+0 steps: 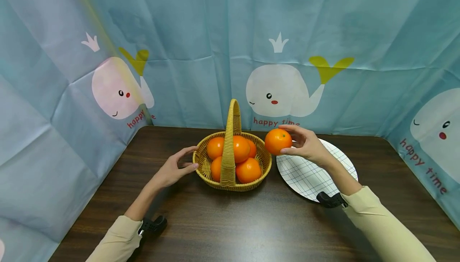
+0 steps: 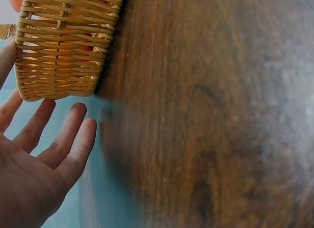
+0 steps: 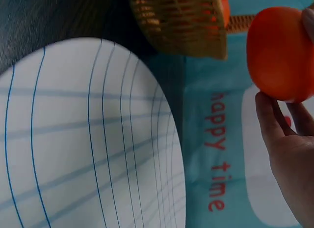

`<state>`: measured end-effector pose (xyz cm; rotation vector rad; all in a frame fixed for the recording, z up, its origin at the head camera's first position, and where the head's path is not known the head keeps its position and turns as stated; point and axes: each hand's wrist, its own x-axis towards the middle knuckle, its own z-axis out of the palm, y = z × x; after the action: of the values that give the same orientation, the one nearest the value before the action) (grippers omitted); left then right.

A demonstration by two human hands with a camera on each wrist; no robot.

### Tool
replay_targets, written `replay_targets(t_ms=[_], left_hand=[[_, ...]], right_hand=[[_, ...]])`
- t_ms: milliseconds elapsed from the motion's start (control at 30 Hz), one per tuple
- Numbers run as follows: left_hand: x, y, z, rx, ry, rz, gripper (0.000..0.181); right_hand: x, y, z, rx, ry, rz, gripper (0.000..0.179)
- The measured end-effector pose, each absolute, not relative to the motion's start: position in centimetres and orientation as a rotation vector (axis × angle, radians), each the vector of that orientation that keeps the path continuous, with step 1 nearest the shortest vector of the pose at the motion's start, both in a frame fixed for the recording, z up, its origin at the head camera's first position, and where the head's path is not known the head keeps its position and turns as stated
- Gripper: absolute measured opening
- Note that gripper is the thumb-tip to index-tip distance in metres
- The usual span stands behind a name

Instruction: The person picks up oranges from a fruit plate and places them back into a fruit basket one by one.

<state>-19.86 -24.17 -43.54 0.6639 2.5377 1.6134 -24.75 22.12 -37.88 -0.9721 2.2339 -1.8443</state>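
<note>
Held up by my right hand (image 1: pixel 305 144) is an orange (image 1: pixel 278 141), pinched between thumb and fingers above the gap between basket and plate. In the right wrist view the same orange (image 3: pixel 279 53) hangs clear of the basket. The yellow wicker basket (image 1: pixel 232 187), with a tall arched handle (image 1: pixel 228 162), contains several oranges (image 1: pixel 248 170). At its left side is my left hand (image 1: pixel 174 170), fingers and thumb spread and touching the rim. The left wrist view shows those fingers (image 2: pixel 68 134) fairly straight, close to the woven wall (image 2: pixel 64 66).
A round white plate (image 1: pixel 305 176) with a blue grid pattern lies right of the basket, under my right forearm. All stand on a dark wooden table (image 1: pixel 230 226). A blue curtain (image 1: pixel 187 90) with whale prints hangs along the table's back edge and sides.
</note>
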Motion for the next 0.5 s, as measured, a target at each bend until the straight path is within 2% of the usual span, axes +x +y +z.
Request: replay_targets(t_ms=[500], left_hand=[[-19.9,-24.2,-43.6,0.642,2.538,1.596,0.059]], right_hand=[[-25.0,19.2,-38.4,-1.034,2.105,-1.880,0.070]])
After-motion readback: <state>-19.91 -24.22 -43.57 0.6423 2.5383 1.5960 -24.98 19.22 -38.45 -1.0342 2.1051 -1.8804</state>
